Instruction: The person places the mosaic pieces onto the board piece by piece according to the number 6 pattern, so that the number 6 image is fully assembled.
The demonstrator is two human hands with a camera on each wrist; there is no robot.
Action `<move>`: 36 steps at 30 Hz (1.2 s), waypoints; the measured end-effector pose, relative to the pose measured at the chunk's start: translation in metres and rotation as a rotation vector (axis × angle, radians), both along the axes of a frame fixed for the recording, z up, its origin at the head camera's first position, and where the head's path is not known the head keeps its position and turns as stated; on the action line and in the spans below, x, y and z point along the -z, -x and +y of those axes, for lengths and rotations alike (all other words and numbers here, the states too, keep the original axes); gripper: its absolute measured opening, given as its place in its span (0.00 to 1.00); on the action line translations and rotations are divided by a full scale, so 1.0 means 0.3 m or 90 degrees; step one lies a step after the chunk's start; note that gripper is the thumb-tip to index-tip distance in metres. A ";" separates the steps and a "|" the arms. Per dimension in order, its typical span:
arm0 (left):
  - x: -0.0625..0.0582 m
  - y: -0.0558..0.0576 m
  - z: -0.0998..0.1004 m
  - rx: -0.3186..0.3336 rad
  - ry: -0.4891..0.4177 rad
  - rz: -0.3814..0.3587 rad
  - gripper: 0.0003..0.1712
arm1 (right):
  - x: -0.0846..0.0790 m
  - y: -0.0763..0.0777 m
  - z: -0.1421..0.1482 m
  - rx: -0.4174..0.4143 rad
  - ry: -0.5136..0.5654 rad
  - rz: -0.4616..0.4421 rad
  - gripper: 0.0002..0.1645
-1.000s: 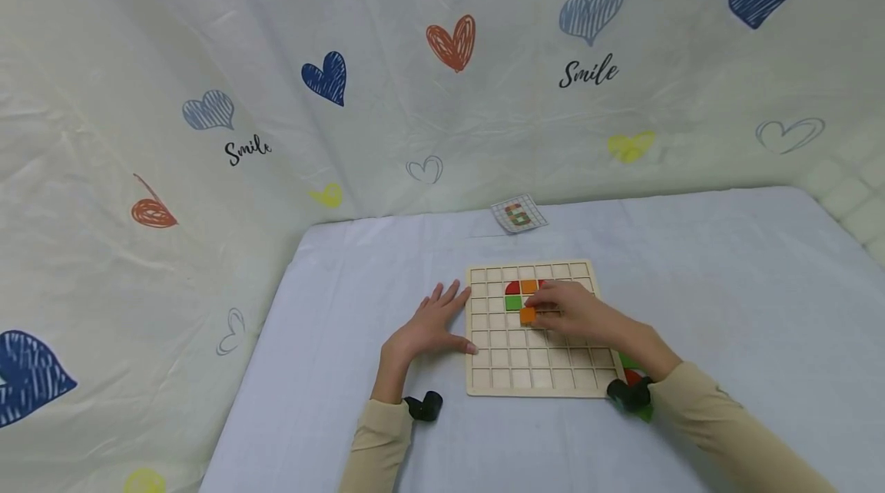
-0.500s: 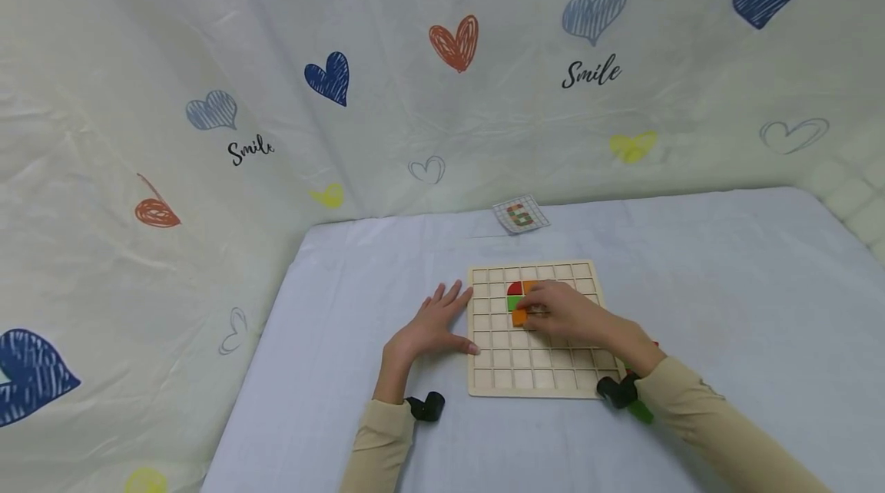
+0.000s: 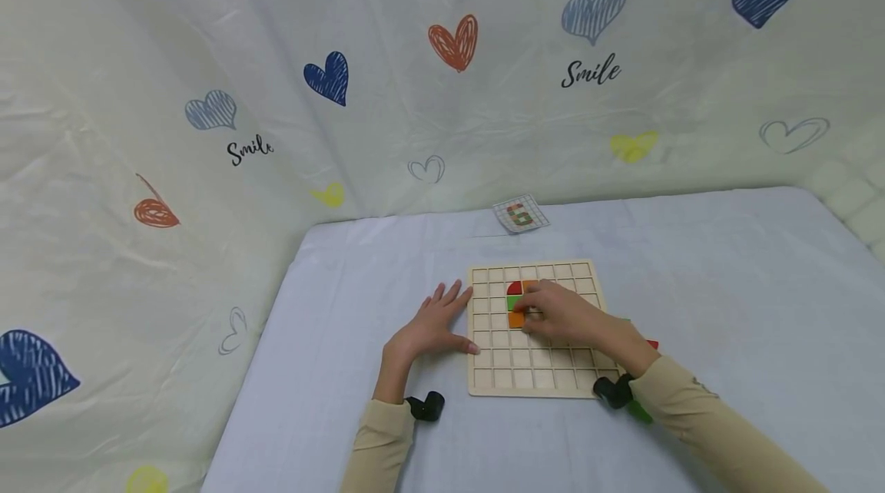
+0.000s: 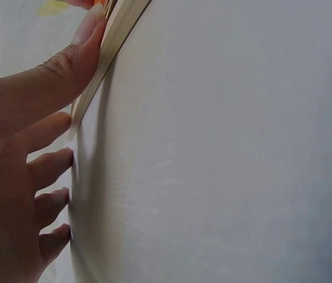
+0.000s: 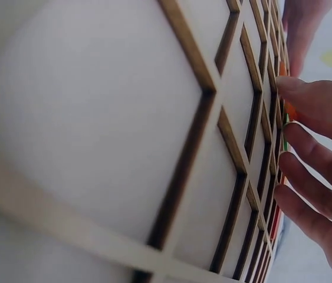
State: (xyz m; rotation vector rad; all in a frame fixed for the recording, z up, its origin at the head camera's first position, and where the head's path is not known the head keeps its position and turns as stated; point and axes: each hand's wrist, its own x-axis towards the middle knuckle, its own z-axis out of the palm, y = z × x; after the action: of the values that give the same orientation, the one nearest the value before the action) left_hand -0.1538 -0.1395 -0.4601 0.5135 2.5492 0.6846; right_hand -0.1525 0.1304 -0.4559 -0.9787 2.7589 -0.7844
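Observation:
A wooden grid board (image 3: pixel 539 379) lies on the white cloth. My left hand (image 3: pixel 430 328) rests at its left edge with fingers spread; the thumb (image 4: pixel 86 44) touches the board's rim in the left wrist view. Over the board, my right hand (image 3: pixel 563 312) pinches an orange square tile (image 3: pixel 516 320) between thumb and fingers, at a cell just below a green square tile (image 3: pixel 512 302). Above the green tile sits a red rounded tile (image 3: pixel 515 288), with another orange tile (image 3: pixel 529 286) beside it, partly covered by the right hand.
A small pattern card (image 3: pixel 522 214) with coloured squares lies at the table's back edge. Loose green (image 3: pixel 640 411) and red (image 3: pixel 653 344) pieces show around the right wrist, partly hidden by the forearm. A patterned curtain (image 3: pixel 387 124) hangs behind the table.
My right hand has moved left across the board with the orange tile, which now sits at the cell under the green one. The left hand stays in place.

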 end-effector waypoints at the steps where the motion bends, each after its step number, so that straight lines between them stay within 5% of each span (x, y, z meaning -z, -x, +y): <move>1: 0.001 0.000 -0.001 0.001 0.000 0.000 0.61 | 0.000 0.000 0.000 -0.001 -0.002 0.000 0.12; 18: -0.001 0.003 0.002 -0.002 0.001 0.003 0.61 | -0.007 -0.017 0.107 0.037 -0.006 -0.009 0.12; 36: 0.005 0.004 -0.002 -0.003 -0.004 -0.001 0.61 | -0.031 -0.103 0.272 0.093 -0.001 0.023 0.12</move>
State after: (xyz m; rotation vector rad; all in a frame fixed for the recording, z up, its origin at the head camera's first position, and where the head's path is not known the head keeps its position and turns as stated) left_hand -0.1550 -0.1400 -0.4617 0.5081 2.5488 0.6944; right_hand -0.1215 0.2120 -0.4466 -0.8056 2.8875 -0.7915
